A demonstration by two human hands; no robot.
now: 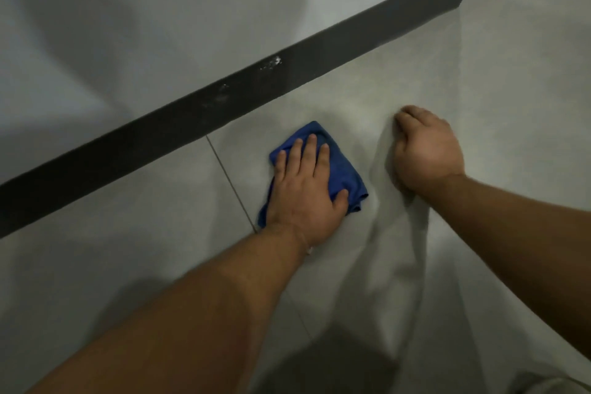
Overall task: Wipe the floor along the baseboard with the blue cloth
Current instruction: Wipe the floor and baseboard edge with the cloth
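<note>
Left hand [303, 189], fingers spread, presses blue cloth [342, 169] on floor [160, 249] near baseboard [224, 105]; right hand [427, 150], fingers curled, rests beside it.

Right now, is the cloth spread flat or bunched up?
Bunched up. The cloth shows folds and a crumpled edge, a thick wad under the flat left hand, on the floor.

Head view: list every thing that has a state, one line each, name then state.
blue cloth: bunched, flat on floor, short of baseboard
left hand: spread, palm down on cloth
right hand: curled, resting on bare floor, holding nothing
baseboard: dark, whitish scuffs in two spots
floor: grey tile, one grout line showing
</note>
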